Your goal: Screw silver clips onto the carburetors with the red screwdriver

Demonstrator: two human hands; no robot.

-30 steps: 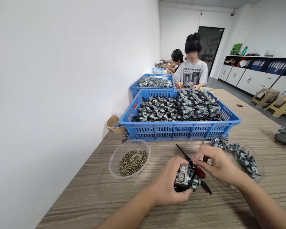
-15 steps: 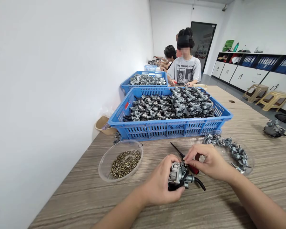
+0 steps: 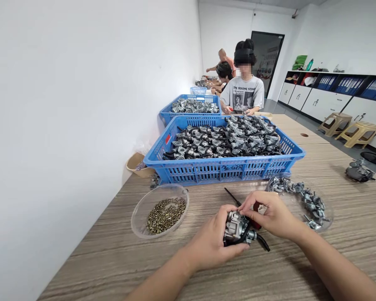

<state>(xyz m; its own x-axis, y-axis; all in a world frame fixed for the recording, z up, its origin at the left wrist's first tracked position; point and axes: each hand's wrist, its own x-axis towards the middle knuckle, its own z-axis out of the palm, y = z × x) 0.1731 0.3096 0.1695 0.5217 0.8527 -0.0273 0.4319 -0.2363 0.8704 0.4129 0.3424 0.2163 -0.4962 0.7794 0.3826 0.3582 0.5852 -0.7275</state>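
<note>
A silver carburetor [image 3: 235, 228] with a black rubber hose is gripped in my left hand [image 3: 209, 238], fingers and thumb wrapped round its body just above the table. My right hand [image 3: 268, 211] is closed in a pinch at the carburetor's top edge; what its fingertips hold is too small and too covered to make out. Behind the carburetor, partly hidden by both hands, lies a screwdriver [image 3: 230, 195] with a black shaft and a red handle. To the left stands a clear round bowl [image 3: 138, 221] of small brass screw-like parts [image 3: 166, 215].
A clear tray [image 3: 327, 223] of small metal parts sits at right. Ahead is a blue crate [image 3: 203, 170] full of carburetors, with another blue crate [image 3: 164, 113] behind. A lone carburetor [image 3: 359, 170] rests far right. A cardboard container [image 3: 139, 171] stands by the wall. A co-worker [image 3: 244, 90] sits opposite.
My right fingertips have shifted slightly left and up onto the carburetor's top edge. The carburetor has turned a little in my left hand. A person in the background has leaned left.
</note>
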